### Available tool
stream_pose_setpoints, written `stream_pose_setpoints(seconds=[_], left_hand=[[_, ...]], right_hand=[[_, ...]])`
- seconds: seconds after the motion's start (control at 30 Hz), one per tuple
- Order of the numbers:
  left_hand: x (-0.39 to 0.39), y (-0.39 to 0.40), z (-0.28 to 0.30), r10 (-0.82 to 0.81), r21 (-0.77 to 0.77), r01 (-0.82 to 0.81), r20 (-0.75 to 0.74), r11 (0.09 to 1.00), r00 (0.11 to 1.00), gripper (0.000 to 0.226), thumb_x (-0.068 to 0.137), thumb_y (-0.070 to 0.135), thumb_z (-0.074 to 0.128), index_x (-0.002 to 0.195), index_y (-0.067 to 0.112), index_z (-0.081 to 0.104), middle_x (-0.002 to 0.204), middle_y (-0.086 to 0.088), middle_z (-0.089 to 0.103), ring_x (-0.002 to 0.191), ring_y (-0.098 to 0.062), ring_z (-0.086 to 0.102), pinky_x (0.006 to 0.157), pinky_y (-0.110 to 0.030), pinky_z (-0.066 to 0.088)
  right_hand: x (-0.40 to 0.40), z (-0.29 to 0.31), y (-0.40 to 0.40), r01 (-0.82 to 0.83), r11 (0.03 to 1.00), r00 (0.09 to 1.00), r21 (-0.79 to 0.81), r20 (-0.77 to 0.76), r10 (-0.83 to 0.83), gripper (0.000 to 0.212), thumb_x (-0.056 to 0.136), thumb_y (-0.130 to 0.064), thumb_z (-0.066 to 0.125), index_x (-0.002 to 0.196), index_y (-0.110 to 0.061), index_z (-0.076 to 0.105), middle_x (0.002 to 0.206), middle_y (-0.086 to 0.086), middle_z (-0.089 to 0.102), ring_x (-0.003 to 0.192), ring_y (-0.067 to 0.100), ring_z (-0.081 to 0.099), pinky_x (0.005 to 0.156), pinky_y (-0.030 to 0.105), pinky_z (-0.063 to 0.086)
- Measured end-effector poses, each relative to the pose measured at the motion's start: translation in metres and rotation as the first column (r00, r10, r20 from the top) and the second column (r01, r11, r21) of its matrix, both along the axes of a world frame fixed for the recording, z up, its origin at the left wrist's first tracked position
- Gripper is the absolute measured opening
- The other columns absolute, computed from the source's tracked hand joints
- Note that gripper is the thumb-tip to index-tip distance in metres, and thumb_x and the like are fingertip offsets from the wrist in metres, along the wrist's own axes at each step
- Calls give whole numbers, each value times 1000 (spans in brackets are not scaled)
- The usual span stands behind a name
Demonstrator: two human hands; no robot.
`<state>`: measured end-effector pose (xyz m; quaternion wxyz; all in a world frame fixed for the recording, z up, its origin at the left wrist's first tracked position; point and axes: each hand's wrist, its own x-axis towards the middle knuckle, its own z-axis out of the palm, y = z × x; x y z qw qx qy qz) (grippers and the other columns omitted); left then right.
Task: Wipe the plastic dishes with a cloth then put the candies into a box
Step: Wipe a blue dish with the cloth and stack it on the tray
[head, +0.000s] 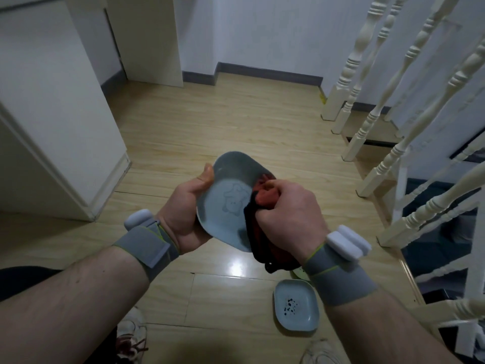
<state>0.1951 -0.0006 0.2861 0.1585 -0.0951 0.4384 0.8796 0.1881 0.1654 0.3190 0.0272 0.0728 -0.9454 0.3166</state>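
Wooden floor (236,122) beside a white stair railing (409,143). Left hand (187,208) grips the tilted pale blue dish (231,200) by its rim, thumb on top. Right hand (286,206), fingers curled, presses a bunched red-and-black cloth (262,222) against the dish. Second dish (296,308), dark-speckled, lies on the floor below.

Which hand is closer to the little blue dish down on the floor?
Right. The right hand, gripping the cloth, is up above the dish on the floor. The left hand holds the other dish, farther off to the left.
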Motion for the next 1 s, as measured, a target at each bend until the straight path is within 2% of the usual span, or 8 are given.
stream_pose_setpoints(seconds=[0.13, 0.27, 0.4, 0.5, 0.63, 0.83, 0.9, 1.0], left_hand=[[5, 8, 0, -52, -25, 52, 9, 998, 999, 55, 84, 50, 43, 104, 10, 75, 112, -15, 71, 97, -27, 70, 85, -38, 57], [4, 6, -4, -38, 21, 36, 87, 999, 995, 63, 88, 53, 49, 126, 4, 57, 127, -17, 60, 117, -32, 58, 101, -44, 47], [2, 2, -3, 19, 2, -19, 79, 1000, 997, 54, 89, 51, 48, 98, 4, 74, 99, -18, 70, 90, -29, 70, 84, -39, 58], [2, 5, 0, 0, 18, -1, 70, 1000, 998, 55, 95, 48, 42, 92, 2, 73, 87, -19, 71, 72, -25, 73, 65, -32, 61], [-3, 4, 7, -6, 12, 6, 21, 1000, 1000, 54, 82, 51, 45, 91, 10, 79, 104, -16, 72, 91, -28, 72, 80, -40, 59], [2, 9, 3, -97, -33, 97, 19, 995, 995, 56, 80, 52, 46, 108, 10, 70, 109, -15, 71, 94, -29, 70, 87, -44, 54], [2, 13, 3, -116, -48, 117, 19, 992, 993, 54, 82, 51, 44, 109, 10, 68, 105, -13, 73, 91, -26, 71, 83, -40, 56], [3, 16, -1, -115, -47, 118, 53, 992, 992, 54, 85, 49, 44, 111, 8, 67, 99, -12, 72, 90, -25, 69, 81, -36, 57]], right_hand=[[6, -16, -14, -132, 991, 988, -10, -83, 130, 48, 68, -9, 64, 115, -18, 68, 117, 2, 65, 110, 20, 57, 92, 14, 36], [16, -18, -26, -367, 923, 926, -119, -138, 351, 48, 68, -6, 65, 115, -14, 71, 118, 2, 69, 107, 12, 59, 97, 15, 42], [26, -5, -25, -484, 857, 866, -177, 47, 498, 39, 72, -13, 60, 107, -22, 74, 106, -3, 73, 97, 13, 66, 88, 27, 51], [27, 11, -21, -473, 881, 865, -15, 181, 468, 33, 78, -17, 58, 103, -30, 75, 99, -7, 74, 91, 11, 65, 84, 26, 52], [25, 27, -10, -386, 901, 900, 199, 295, 320, 10, 77, -28, 62, 73, -30, 71, 79, -5, 67, 88, 18, 65, 74, 24, 51], [9, 9, -5, -81, 937, 995, 340, 83, 56, 9, 80, -27, 58, 72, -25, 61, 82, -1, 57, 92, 29, 61, 66, 27, 38], [8, 3, -10, -95, 943, 995, 319, 25, 92, 7, 78, -25, 56, 83, -26, 61, 94, 0, 58, 94, 29, 58, 71, 28, 41], [14, -5, -20, -280, 931, 956, 235, -26, 294, 31, 74, -24, 53, 101, -20, 66, 109, -1, 64, 96, 26, 59, 83, 33, 48]])
